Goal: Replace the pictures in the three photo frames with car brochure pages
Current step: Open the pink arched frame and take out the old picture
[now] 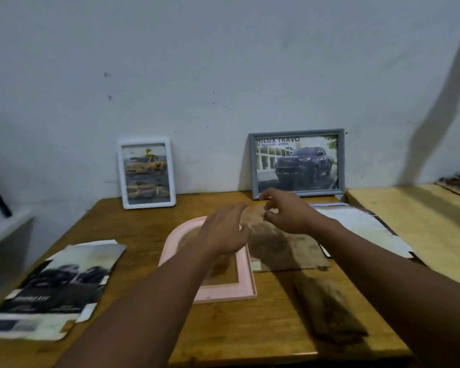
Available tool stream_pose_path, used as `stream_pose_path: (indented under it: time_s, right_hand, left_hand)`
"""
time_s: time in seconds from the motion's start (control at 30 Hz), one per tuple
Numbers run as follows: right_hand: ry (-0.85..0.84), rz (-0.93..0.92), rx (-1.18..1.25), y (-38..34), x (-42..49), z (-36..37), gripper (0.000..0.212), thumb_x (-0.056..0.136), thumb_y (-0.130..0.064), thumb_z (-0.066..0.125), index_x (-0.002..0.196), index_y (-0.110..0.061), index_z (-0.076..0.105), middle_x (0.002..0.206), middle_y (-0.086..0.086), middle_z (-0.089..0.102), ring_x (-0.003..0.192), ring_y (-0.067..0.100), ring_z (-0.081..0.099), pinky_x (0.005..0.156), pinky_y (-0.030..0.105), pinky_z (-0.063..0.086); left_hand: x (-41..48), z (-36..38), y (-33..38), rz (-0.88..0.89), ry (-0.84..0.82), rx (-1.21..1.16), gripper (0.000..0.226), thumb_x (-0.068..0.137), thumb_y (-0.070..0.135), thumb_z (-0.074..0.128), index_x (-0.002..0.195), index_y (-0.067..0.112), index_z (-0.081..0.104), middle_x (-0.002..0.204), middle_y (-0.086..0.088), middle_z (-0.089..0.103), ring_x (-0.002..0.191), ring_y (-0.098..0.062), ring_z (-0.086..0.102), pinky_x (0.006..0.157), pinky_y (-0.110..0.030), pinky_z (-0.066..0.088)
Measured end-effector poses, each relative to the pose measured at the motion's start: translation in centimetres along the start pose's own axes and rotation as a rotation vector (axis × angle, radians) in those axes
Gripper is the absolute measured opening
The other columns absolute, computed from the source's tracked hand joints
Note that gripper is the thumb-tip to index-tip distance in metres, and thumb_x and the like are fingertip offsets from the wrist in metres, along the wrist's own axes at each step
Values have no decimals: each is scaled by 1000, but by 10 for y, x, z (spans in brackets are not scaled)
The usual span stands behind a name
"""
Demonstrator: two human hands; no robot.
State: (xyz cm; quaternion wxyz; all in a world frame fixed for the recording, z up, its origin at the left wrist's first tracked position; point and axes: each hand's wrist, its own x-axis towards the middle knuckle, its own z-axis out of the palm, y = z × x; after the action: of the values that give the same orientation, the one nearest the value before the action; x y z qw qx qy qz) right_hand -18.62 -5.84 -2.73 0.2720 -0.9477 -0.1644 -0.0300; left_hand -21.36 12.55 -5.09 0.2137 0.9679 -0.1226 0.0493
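The wooden table (250,338) carries almost everything, and the pink frame (223,294) with an arched top lies flat near its middle; all places here are given from this pink frame. To the right of it, well apart, a lighter second table (409,221) stands against the first one.

To the left of the pink frame, near the table edge, the car brochure pages (53,282) lie flat and a little crumpled, with dark cars printed on them. Behind the pink frame and to the right, the grey frame (298,163) leans on the wall and shows a dark pickup under a printed title. Just to the right of the pink frame, touching its side, lies a brown backing board (284,251). Further right than that board is a pile of pale papers (361,227).

Behind the pink frame and to the left, the white frame (146,173) leans on the wall with a picture of yellow cars. In front of the pink frame, to the right, lies a smaller brown board (329,312).

The left hand (223,232) hovers over the top part of the pink frame with straight, spread fingers; its grip is open. The right hand (287,213) is above the backing board with loosely curled fingers; it is blurred, so I cannot tell whether its grip holds something.
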Motion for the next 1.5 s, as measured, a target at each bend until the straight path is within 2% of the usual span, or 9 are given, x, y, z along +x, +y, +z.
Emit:
stream_pose_path:
  time_s: [0.1,0.27,0.53,0.67,0.77,1.0,1.1,1.33,1.5]
  right_hand:
    - [-37,-65,35,-53,15,34,43,91,-28,68,130,-27,53,117,-2,66,103,16,62,88,35,54]
    - [-166,-176,86,-138,32,106,43,93,-25,66,133,-25,51,124,0,63,101,16,61,79,26,50]
    - [-318,-254,68,-222,38,205,53,90,-24,66,139,-25,46,135,4,56,112,22,57,89,37,55]
    - [-254,-238,21,-232,42,229,55,92,-26,63,141,-27,40,136,4,57,113,23,56,92,41,52]
    - [-229,-220,-9,-235,46,237,53,93,-32,61,141,-30,38,142,3,53,126,27,49,108,52,37]
    - [-294,-254,-91,-242,46,247,68,95,-47,55,152,-26,23,160,2,31,149,26,21,113,61,11]
    - [-280,-260,-82,-242,44,248,68,96,-45,54,153,-26,21,161,2,28,151,25,17,113,61,9]
    - [-202,-251,7,-247,35,250,63,94,-36,62,147,-28,27,148,1,50,135,26,46,113,57,18]
    - [-293,-232,-43,-244,50,245,82,92,-49,60,155,-29,12,161,3,29,148,29,25,115,61,9]
  left_hand:
    - [-30,-30,-53,-120,37,16,69,96,36,63,157,34,29,159,0,39,141,-25,41,113,-43,40]
    - [-94,-66,-135,-371,133,-37,65,98,41,61,155,36,30,161,1,36,144,-26,40,115,-47,39]
    - [-182,-70,-238,-567,194,41,61,99,38,57,155,22,36,148,-6,52,134,-26,48,110,-48,44]
    - [-196,-63,-252,-559,262,151,57,101,44,51,152,20,40,152,-3,49,140,-24,42,114,-45,39]
    - [-195,-61,-255,-586,290,191,57,102,46,47,152,20,39,153,-3,47,143,-24,39,116,-46,36]
    - [-189,-58,-259,-608,294,226,56,103,46,43,152,22,38,156,-2,44,145,-24,35,118,-47,33]
    - [-189,-56,-258,-605,290,223,54,103,45,41,153,24,37,157,-1,42,147,-25,32,118,-49,29]
    - [-188,-56,-255,-625,261,188,52,105,44,39,155,28,33,161,0,37,152,-29,22,120,-53,21]
    - [-189,-55,-257,-665,306,178,55,104,44,40,154,23,35,157,-3,43,149,-28,29,120,-51,28]
